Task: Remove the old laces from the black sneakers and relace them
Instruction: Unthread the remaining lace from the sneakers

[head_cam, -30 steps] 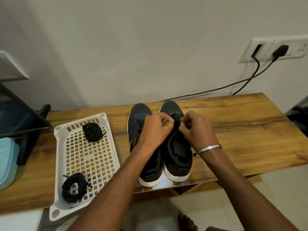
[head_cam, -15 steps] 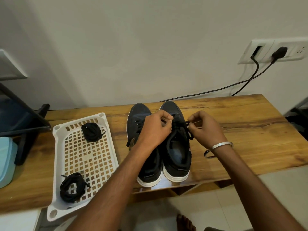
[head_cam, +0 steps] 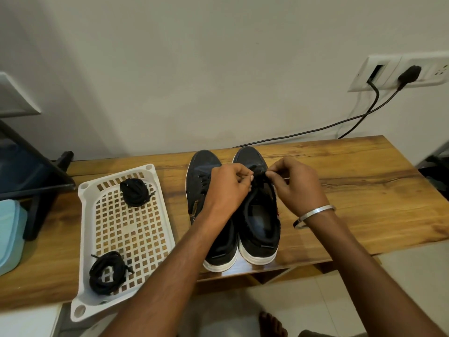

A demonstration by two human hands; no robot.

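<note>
- While both sneakers stand side by side on the bench (head_cam: 352,190), the left hand (head_cam: 226,188) and right hand (head_cam: 295,184) each pinch the lace (head_cam: 258,176) over the right sneaker (head_cam: 260,215).
- Two lace bundles lie in the white tray (head_cam: 155,215).

Soft even light, sharp (edges bowed)

A wooden tabletop (head_cam: 364,190) with pronounced grain is set against a plain pale wall (head_cam: 194,69). A white perforated tray (head_cam: 136,229) lies on its left part, one corner overhanging the near edge. At the far left, a light blue container (head_cam: 9,237) is seen beside a dark stand (head_cam: 36,181). A white socket panel (head_cam: 398,72) is mounted on the wall at upper right; a black plug (head_cam: 409,74) is inserted, and two black cables (head_cam: 352,120) are led down behind the tabletop. Pale floor tiles (head_cam: 401,276) are visible at lower right.
</note>
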